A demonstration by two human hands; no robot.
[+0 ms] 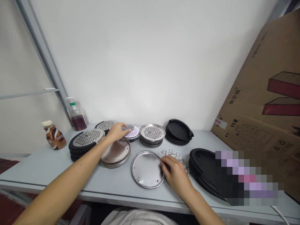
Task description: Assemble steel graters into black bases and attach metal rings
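Note:
My left hand (117,131) reaches over a stack of white and grey perforated discs (134,132), its fingertips closed on a small grey perforated disc (127,127) at the top. The fingers partly hide that piece. Flat in front of me lies a round metal plate (148,170) with a raised rim and small holes. My right hand (174,172) pinches its right rim between thumb and fingers. Just behind that hand is a pile of small metal rings and hooks (170,152). Beneath my left wrist stands a stack of plain round metal plates (116,151).
Perforated plates in black holders (87,138) are stacked at left, near a brown bottle (55,136) and a bottle of dark red liquid (78,120). Perforated metal plates (152,132) and black holders (179,131) stand behind. More black holders (203,165) and a cardboard box (264,103) are at right.

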